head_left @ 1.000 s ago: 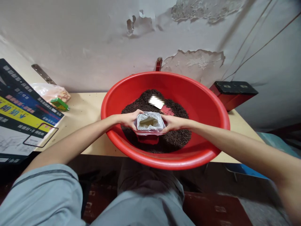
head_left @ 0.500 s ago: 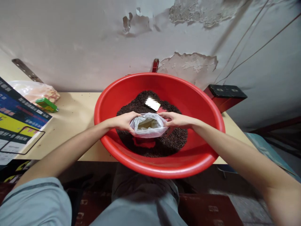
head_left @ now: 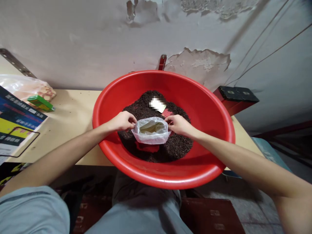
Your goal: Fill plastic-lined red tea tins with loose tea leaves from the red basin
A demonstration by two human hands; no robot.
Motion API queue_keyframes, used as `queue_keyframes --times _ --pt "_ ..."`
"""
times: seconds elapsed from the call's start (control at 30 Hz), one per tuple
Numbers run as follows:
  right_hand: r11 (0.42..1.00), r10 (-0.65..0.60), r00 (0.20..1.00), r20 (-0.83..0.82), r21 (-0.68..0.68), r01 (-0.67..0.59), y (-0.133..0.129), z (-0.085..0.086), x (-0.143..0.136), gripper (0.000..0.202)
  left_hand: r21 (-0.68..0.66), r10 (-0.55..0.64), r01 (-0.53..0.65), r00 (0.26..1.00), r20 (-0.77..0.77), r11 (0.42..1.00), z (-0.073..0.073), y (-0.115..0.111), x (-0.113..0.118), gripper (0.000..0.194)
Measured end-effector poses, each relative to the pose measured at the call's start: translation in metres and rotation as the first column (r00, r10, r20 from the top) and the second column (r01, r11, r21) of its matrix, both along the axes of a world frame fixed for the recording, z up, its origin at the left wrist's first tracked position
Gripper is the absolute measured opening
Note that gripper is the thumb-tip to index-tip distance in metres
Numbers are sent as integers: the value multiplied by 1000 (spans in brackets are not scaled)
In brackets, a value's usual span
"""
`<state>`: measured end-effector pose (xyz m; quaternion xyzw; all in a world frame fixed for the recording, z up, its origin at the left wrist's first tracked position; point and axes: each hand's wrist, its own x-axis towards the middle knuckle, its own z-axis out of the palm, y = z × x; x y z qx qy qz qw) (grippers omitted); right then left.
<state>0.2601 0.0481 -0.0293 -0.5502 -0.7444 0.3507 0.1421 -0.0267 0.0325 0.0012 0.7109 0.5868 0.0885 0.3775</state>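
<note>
A translucent plastic bag [head_left: 154, 138] is held with its mouth open upward, over a large red basin [head_left: 209, 113]. My left hand [head_left: 124, 121] pinches the bag's left edge, and my right hand [head_left: 178, 124] grips its right edge. Dark brown grains [head_left: 136, 109], small and loose, lie in the bottom of the basin around and beneath the bag. A white card [head_left: 158, 105], partly blurred out, rests on the grains behind the bag. Patches of red show among the grains near the card and below the bag. What the bag contains is not clear.
The basin stands on a pale wooden table [head_left: 73, 107] against a peeling wall. To the left are a printed box [head_left: 21, 123], a small green box [head_left: 41, 102] and a clear plastic bag [head_left: 26, 86]. A dark red beam end [head_left: 235, 99] juts out behind the basin's right side.
My left hand has shifted from fingers spread along the bag to a pinch at its left edge. My right fingers have drawn in at the right edge. The view has shifted slightly.
</note>
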Motion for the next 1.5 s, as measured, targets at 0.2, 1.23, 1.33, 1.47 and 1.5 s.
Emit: queue_keyframes --times 0.2,1.23,1.33,1.47,1.5 --pt "984 138 954 264 72 -163 1 4 0 19 160 -63 112 957 -282 981 -3 -6 6 29" --pt "873 460 791 403 -41 -486 -9 -13 51 33 91 -428 503 807 -407 860 -8 -39 -4 21" --pt "964 250 965 85 -117 -239 5 -4 43 35 -43 -165 161 975 -146 986 -1 -19 -8 35" --pt "933 70 965 -254 -325 -154 13 7 16 36 -349 25 29 989 149 937 1 0 0 38" --pt "932 66 965 -252 -329 -150 13 7 10 33 -367 44 13 988 148 930 -1 1 2 33"
